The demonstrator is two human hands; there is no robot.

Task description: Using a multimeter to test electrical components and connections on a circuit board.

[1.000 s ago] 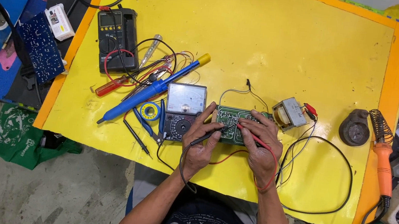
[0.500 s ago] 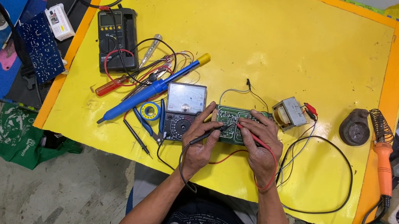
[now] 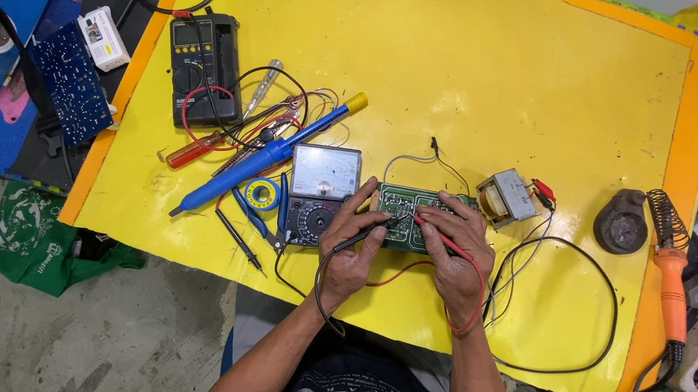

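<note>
A small green circuit board (image 3: 408,215) lay flat on the big yellow mat (image 3: 493,80), near its front edge. The left hand (image 3: 353,247) was curled shut around a thin black test stick (image 3: 366,236), and its tip touched the board. The right hand (image 3: 456,255) pinched a thin red test stick (image 3: 441,237) the same way, tip on the board too. Just left of the board sat a grey meter with a white dial face (image 3: 321,190). A small metal transformer block (image 3: 504,196) sat just right of it, joined by thin wires. Farther left lay a long blue soldering pump with a yellow tip (image 3: 268,156). If a hand shook, a stick tip might slide and touch two metal spots at once. Pushing too hard might also nudge the loose board away.
</note>
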